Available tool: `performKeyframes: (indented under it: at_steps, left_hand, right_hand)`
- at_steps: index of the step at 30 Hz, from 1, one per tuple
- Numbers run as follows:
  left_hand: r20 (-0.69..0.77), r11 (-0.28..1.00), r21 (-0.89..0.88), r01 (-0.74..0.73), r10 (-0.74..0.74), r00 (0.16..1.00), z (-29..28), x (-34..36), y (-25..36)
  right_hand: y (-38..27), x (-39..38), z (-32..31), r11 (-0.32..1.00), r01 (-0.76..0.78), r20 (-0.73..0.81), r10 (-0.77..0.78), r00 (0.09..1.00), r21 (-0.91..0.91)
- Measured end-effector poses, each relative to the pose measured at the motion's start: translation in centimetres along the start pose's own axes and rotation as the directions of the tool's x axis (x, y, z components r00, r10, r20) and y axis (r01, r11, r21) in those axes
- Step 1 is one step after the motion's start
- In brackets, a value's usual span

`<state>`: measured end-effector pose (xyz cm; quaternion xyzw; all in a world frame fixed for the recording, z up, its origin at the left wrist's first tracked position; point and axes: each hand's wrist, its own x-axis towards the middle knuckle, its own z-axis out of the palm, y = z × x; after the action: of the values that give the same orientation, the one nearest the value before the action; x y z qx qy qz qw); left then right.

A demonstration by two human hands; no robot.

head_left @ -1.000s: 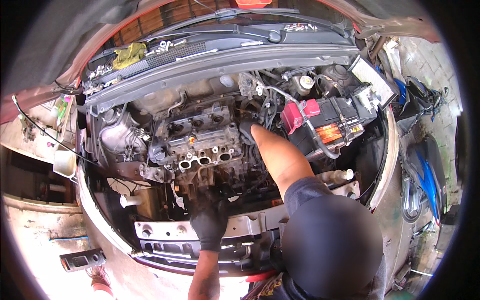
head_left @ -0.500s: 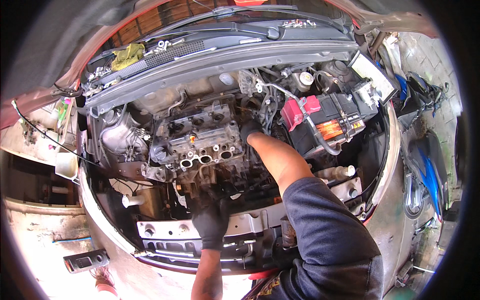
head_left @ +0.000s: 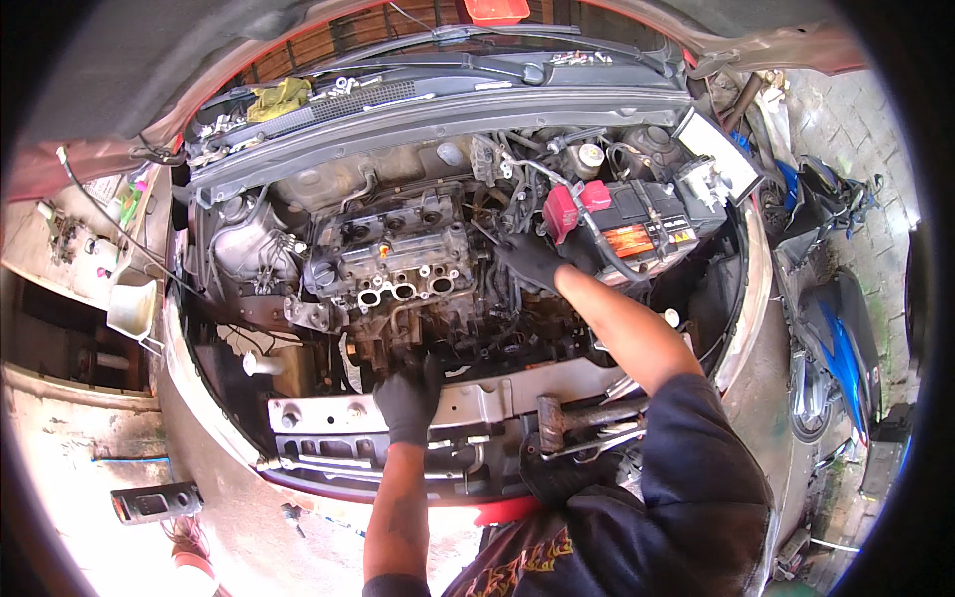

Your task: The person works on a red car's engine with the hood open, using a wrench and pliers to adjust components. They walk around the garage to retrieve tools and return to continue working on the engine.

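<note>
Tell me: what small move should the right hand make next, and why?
Probably ease the black-gloved right hand slightly left, toward the dark, grimy metal engine: it already points that way, while the black rectangular battery sits close on its other side. What it grips, if anything, is hard to make out.

Below the windscreen, the car's dark cowl (head_left: 453,90) carries a crumpled yellow cloth (head_left: 281,99), with metal tools (head_left: 343,88) just to its right. A slim metal rod (head_left: 398,101) lies near them, and small metal parts (head_left: 582,59) lie toward the right end. At the car's front, a hammer-shaped tool (head_left: 587,418) lies beside metal wrenches (head_left: 597,445); what bears them is hard to make out. At far left, a pale worktop (head_left: 28,261) holds a white container (head_left: 102,257) and green items (head_left: 129,204). A motorcycle with blue panels (head_left: 842,343) is on the paved floor (head_left: 846,129).
</note>
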<state>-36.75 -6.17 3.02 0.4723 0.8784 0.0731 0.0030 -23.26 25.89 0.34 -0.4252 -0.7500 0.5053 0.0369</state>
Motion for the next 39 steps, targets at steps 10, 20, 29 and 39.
performKeyframes:
  at_steps: [10, 20, 29, 39]
  left_hand:
    - [0.034, 0.994, -0.040, 0.102, -0.101, 0.994, -0.1, 0.5, 0.8]
    - [0.016, 0.995, -0.052, 0.082, -0.081, 0.997, -0.3, -0.1, 0.6]
    - [0.051, 0.989, -0.056, 0.137, -0.134, 0.990, -1.5, 0.2, 1.4]
    - [0.084, 0.993, 0.009, 0.115, -0.115, 0.990, -0.8, 0.4, 1.1]
  right_hand:
    - [9.1, -29.6, -0.9, 0.897, 0.157, -0.005, -0.171, 0.985, 0.412]
    - [4.9, -26.4, 2.2, 0.918, 0.346, -0.441, -0.397, 0.805, -0.193]
    - [7.2, -32.9, -2.6, 0.786, 0.524, -0.141, -0.589, 0.795, -0.328]
    - [8.4, -39.4, -3.1, 0.702, 0.433, -0.207, -0.629, 0.749, -0.565]
